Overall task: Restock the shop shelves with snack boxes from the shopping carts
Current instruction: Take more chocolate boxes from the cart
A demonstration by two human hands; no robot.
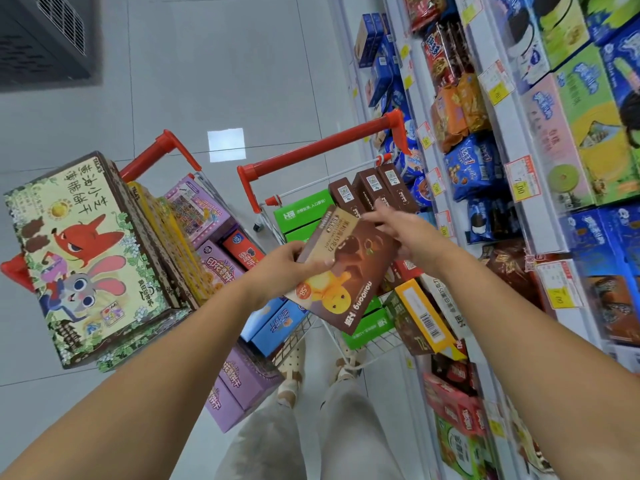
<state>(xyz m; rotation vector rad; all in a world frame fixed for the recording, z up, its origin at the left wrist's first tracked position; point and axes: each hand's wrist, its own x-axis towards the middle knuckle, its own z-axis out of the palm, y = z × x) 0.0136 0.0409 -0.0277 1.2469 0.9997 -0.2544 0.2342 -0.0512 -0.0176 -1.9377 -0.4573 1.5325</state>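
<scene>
I hold a brown chocolate snack box (349, 268) flat above the right shopping cart (322, 147). My left hand (291, 268) grips its near left edge, thumb on top. My right hand (405, 233) holds its far right corner, fingers lying over the top edge. Just beyond that hand, three narrow brown boxes (372, 188) stand upright in the cart, next to green boxes (301, 209). The shop shelves (540, 188) run along the right side, packed with blue, green and pink biscuit boxes and bags.
A second red-handled cart (173, 143) on the left carries a large cartoon-print box (79, 254), yellow boxes and purple boxes (239, 386). A yellow-edged brown box (422, 313) leans at the right cart's near side. My legs and shoes stand between the carts on grey tile floor.
</scene>
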